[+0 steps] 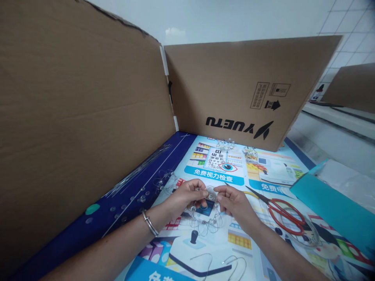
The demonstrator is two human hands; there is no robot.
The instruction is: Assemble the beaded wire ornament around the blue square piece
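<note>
Our left hand (190, 194) pinched the beaded wire (211, 221) | our right hand (233, 200) likewise | scissors (268, 201) lay at its 3 o'clock

Left hand (190, 196) and right hand (231, 200) are both pinching a clear beaded wire loop (211, 221) over a super colourful printed mat (175, 160). Red-handled scissors (271, 202) just lying there to the right, loose beads (142, 198) plus a bunch of straight wires (137, 171) off to the left, cardboard panels (88, 86) standing behind and along the left side
</note>
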